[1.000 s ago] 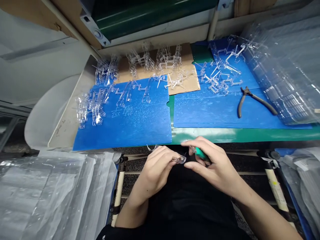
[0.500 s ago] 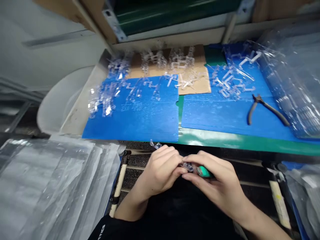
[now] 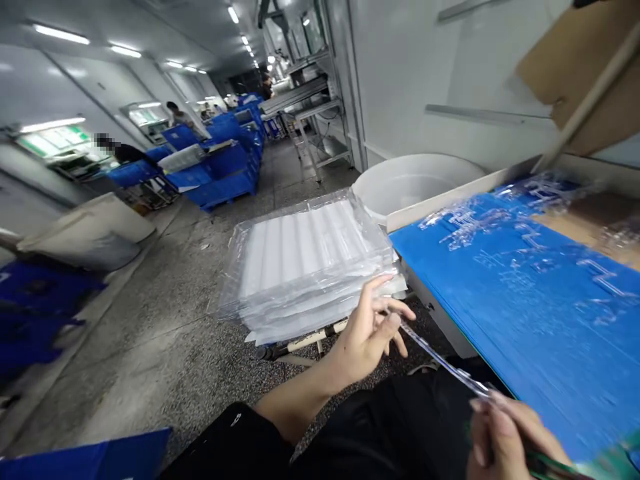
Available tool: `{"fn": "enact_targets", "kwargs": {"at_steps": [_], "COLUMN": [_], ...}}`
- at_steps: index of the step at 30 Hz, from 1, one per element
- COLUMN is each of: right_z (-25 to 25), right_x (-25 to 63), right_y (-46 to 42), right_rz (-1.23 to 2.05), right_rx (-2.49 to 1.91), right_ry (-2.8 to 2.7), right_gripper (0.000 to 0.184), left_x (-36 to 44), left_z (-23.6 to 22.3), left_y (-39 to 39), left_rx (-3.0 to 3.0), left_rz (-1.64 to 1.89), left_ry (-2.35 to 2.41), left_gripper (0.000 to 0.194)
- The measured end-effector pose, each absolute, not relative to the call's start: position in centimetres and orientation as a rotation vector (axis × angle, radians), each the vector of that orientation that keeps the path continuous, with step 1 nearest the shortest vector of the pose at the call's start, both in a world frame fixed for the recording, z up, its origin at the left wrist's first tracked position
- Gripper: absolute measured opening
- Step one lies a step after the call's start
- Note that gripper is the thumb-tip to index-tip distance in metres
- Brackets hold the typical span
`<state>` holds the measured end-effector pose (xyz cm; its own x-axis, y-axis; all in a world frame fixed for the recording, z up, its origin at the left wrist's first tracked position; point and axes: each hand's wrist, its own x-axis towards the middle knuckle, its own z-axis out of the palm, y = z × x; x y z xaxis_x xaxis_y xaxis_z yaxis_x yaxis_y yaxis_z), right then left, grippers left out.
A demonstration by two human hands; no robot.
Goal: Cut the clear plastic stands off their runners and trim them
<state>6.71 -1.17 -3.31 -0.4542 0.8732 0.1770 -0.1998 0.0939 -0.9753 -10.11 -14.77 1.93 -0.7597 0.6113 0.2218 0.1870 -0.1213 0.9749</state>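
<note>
A long, thin clear plastic piece (image 3: 440, 362) stretches between my two hands, slanting down to the right. My left hand (image 3: 367, 337) pinches its upper end between thumb and a finger, the index finger raised and the others loosely spread. At the lower end, my right hand (image 3: 507, 433) grips it with closed fingers. A green-handled tool (image 3: 543, 465) also sits in the right hand; its kind is mostly hidden. Several clear plastic pieces (image 3: 465, 223) lie on the blue sheet (image 3: 525, 320) beside me.
A stack of clear trays with white sheets (image 3: 305, 253) stands on a cart just beyond my left hand. Behind it is a large white round tub (image 3: 420, 177). Blue bins (image 3: 225, 167) line the aisle floor (image 3: 185, 293). Farther back, a person (image 3: 123, 150) bends over a workstation.
The view has swung left from the bench toward the tray stack and aisle. My hands, close together before, are now apart with the clear piece stretched between them.
</note>
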Motion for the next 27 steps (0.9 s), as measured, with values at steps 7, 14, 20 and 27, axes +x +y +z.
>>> {"fn": "enact_targets", "kwargs": {"at_steps": [7,14,20,27], "right_z": [-2.6,-2.7,-2.9,-4.5], "right_x": [2.9,2.2,3.1,4.5], "right_y": [-5.9,-2.5,-1.7,0.1], "right_rz": [1.825,1.768,1.714,1.648], "right_rx": [-0.481,-0.703,-0.751,-0.802], "right_ry": [-1.635,-1.418,-1.447,-1.438], "right_gripper": [0.023,0.031,0.038,0.036], "left_x": [-14.0,-26.5,-30.1,-30.2], "left_z": [4.9,10.6,6.8,4.8], "left_y": [-19.8,-24.8,-24.6,-23.4], "left_rx": [1.019,0.626,0.214,0.059], "left_rz": [2.378,1.465,0.536,0.177], "left_ry": [2.182,3.471,3.404,3.352], "left_gripper": [0.015,0.019,0.018,0.033]}}
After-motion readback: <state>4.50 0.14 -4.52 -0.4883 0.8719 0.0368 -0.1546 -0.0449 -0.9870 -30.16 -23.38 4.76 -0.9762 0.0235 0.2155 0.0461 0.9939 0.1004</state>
